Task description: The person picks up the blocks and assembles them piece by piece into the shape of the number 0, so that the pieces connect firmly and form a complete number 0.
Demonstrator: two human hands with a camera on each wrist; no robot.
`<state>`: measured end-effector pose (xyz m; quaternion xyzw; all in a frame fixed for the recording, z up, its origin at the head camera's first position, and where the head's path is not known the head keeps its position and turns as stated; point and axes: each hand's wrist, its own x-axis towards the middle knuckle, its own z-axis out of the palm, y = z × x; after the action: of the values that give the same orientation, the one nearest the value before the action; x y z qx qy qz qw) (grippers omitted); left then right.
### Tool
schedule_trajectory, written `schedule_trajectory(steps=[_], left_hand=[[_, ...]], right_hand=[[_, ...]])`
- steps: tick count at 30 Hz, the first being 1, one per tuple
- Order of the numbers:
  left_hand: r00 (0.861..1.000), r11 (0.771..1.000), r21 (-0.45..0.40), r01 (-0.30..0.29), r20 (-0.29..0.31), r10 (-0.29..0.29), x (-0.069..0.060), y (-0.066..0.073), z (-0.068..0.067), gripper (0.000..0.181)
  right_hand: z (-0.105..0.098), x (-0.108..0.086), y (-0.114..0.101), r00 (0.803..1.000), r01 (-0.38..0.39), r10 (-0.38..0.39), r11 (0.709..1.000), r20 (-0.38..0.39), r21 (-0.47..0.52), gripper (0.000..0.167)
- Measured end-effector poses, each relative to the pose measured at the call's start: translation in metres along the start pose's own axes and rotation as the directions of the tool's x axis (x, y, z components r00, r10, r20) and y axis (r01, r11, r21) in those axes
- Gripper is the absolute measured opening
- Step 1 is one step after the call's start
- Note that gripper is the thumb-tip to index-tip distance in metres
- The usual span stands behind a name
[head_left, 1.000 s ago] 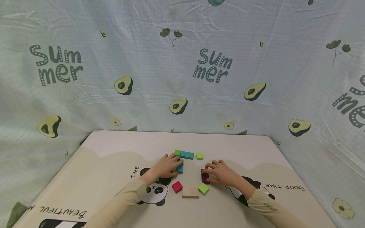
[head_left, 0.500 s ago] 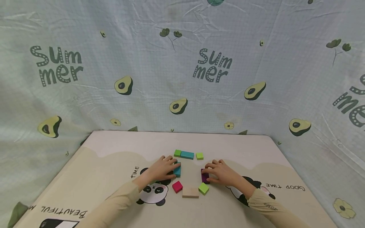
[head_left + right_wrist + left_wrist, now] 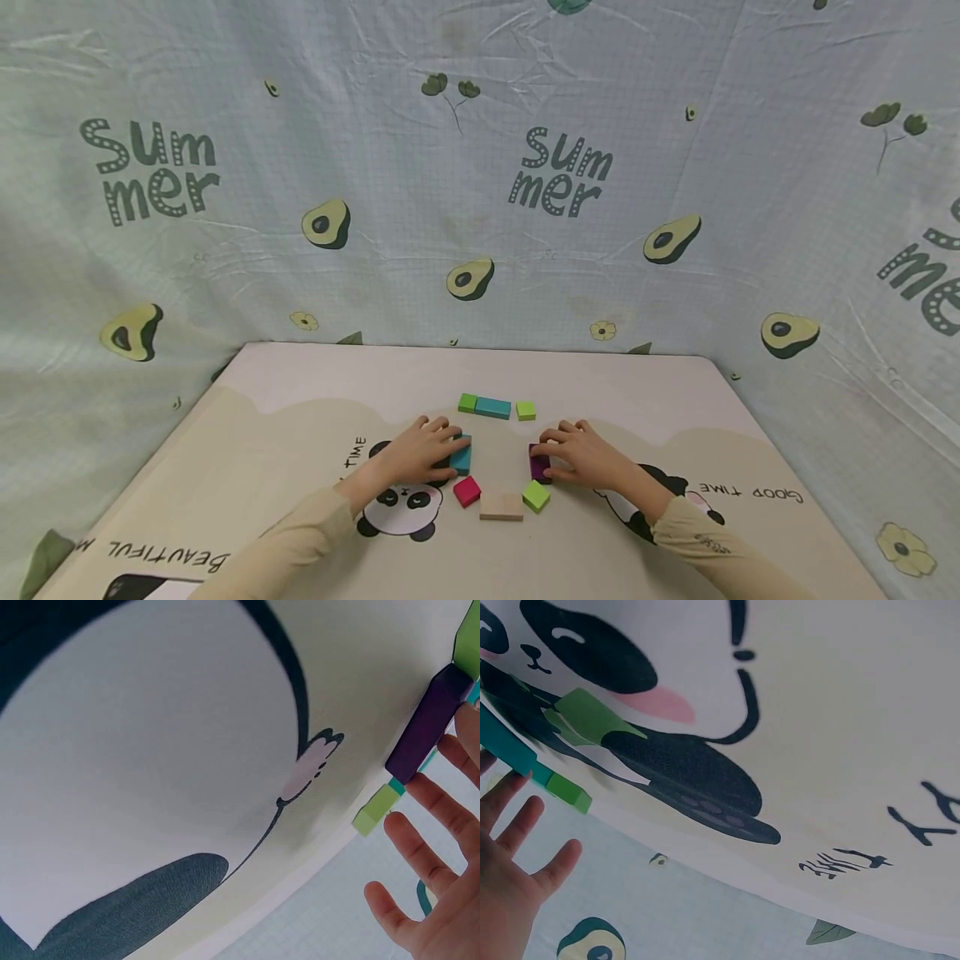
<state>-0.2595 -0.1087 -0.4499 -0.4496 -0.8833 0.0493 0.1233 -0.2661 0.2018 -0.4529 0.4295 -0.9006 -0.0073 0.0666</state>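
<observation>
1. L hand point(image 3: 420, 450) pinches teal block point(image 3: 462, 457) — now slid nearer the magenta cube point(image 3: 467, 492).
2. R hand point(image 3: 581, 454) pinches purple block point(image 3: 539, 466), unmoved, by lime cube point(image 3: 536, 497).
3. So these two blocks sit approx. level — opp. each other.

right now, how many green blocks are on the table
3: a far-left green block against the far blue block, a far-right one, and a near one by the purple block. Others may be hidden.
</observation>
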Motion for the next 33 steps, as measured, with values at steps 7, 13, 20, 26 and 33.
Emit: schedule_trajectory(steps=[7,13,20,26,33], left_hand=[[1.000,1.000,0.009,0.011,0.019,-0.011,-0.0011,0.0032,-0.0002,0.049],[1.000,1.000,0.019,0.002,0.017,-0.002,0.0002,0.0050,-0.0002,0.047],[0.999,1.000,0.008,0.007,0.040,-0.007,0.0008,0.0055,0.0005,0.047],[0.999,1.000,-0.005,0.009,0.033,-0.009,-0.0002,0.0045,0.0024,0.048],[0.999,0.999,-0.028,0.028,0.030,-0.027,-0.0009,0.0038,0.0002,0.051]], right_hand=[[-0.0010,-0.0005,-0.0008,1.000,-0.010,0.010,1.000,0.002,0.001,0.032],[-0.0001,-0.0006,-0.0007,1.000,0.000,0.000,1.000,-0.017,0.003,0.032],[-0.0005,-0.0004,-0.0014,1.000,0.007,-0.007,1.000,-0.024,0.000,0.032],[-0.0010,-0.0001,-0.0018,1.000,-0.006,0.006,1.000,-0.003,0.007,0.032],[-0.0005,-0.0007,-0.0017,0.999,0.010,-0.010,1.000,-0.032,-0.001,0.032]])
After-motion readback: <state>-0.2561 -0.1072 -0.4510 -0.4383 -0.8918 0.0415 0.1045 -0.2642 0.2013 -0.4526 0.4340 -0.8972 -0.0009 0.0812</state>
